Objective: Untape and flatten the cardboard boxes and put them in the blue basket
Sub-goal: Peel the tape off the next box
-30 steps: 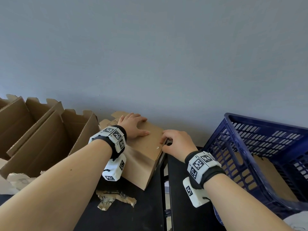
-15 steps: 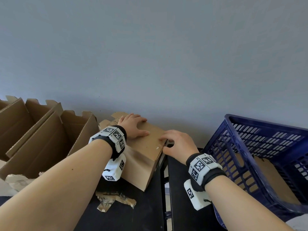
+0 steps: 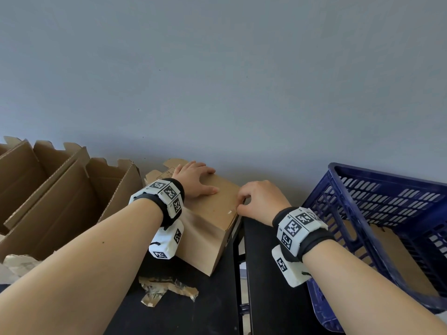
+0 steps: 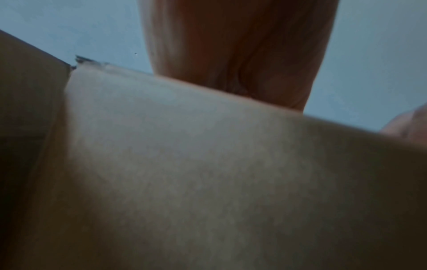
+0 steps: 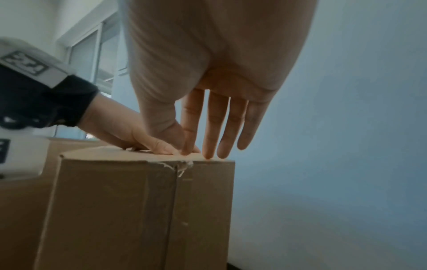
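Currently left hand (image 3: 193, 180) lies flat on the taped box (image 3: 208, 226); right hand (image 3: 260, 200), fingertips (image 5: 184, 151) at its top edge, grip indeterminate.

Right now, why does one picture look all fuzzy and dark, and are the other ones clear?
Left wrist view: the camera sits almost against the cardboard box, so it is blurred, grainy and dim. Right wrist view: sharper, showing the torn tape and the right hand's fingers, though soft. Head view: bright and clear, but the wide lens bends the blue basket.
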Demonstrator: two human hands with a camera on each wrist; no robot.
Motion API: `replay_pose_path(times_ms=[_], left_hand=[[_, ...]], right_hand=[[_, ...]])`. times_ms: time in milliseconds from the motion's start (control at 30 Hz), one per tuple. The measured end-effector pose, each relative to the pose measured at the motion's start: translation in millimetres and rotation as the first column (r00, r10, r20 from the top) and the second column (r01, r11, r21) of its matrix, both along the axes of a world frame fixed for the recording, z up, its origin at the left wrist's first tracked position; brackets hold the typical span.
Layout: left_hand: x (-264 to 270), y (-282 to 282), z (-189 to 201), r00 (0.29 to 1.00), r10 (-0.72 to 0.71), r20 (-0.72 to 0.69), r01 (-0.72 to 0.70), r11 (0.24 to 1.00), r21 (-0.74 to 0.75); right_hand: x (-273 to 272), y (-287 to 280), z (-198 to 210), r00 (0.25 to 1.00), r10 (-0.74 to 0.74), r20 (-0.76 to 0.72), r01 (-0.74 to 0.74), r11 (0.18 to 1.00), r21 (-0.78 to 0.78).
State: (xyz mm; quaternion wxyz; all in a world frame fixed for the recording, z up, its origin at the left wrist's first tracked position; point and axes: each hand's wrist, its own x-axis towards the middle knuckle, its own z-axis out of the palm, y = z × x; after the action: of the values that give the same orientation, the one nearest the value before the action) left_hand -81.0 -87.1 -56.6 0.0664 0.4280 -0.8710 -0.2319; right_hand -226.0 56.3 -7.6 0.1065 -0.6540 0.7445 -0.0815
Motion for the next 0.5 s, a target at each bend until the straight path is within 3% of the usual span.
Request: replay_pose_path(times_ms=[133, 267, 500], left_hand=[[-1, -2, 0, 1.000, 0.001, -0.001, -0.001, 1.000, 0.008], [0, -5, -1, 1.000, 0.002, -0.003, -0.002, 1.000, 0.015], [0, -3, -2, 1.000, 0.008, -0.007, -0.008, 1.000, 0.011]], right_hand=[[7, -9, 13, 0.976, 0.086, -0.202, -0.071, 0.994, 0.080], [19, -14, 16, 0.895, 0.193, -0.401, -0.126, 0.974, 0.186], [39, -25, 27, 0.747, 0.318, -0.584, -0.192, 0.944, 0.268]])
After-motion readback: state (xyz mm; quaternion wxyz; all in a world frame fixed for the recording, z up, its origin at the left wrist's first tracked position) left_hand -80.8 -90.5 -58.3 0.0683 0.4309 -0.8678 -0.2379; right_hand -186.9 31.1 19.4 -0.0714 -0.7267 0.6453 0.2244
